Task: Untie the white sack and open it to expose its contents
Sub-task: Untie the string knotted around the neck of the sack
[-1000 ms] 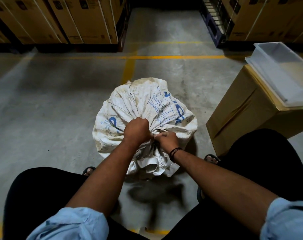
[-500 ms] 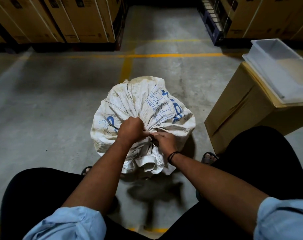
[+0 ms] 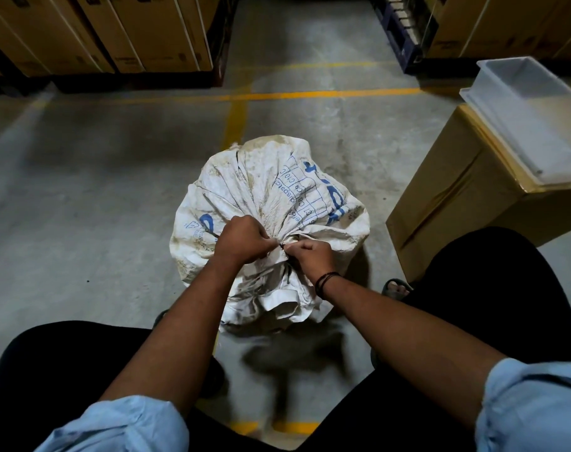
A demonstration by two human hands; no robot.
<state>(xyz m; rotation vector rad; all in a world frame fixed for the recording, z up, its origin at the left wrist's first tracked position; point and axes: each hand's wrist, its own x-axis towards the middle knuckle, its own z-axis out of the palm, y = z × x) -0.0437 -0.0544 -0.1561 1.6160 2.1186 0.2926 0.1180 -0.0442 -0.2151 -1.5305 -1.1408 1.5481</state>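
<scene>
A dirty white woven sack with blue print stands on the concrete floor between my knees. Its mouth is gathered into a tied neck, and the loose top flops toward me below the knot. My left hand is closed on the gathered neck from the left. My right hand, with a dark band on the wrist, pinches the dark tie at the knot, fingertips meeting the left hand's. The sack is closed; its contents are hidden.
A cardboard box stands close on the right with a white plastic tray on top. Stacked cartons line the back left and back right. Yellow lines cross the floor. My dark-trousered knees flank the sack.
Both hands have stayed on the sack's neck; the fingers have shifted slightly at the knot. The view has drifted a little, and the sack remains tied.
</scene>
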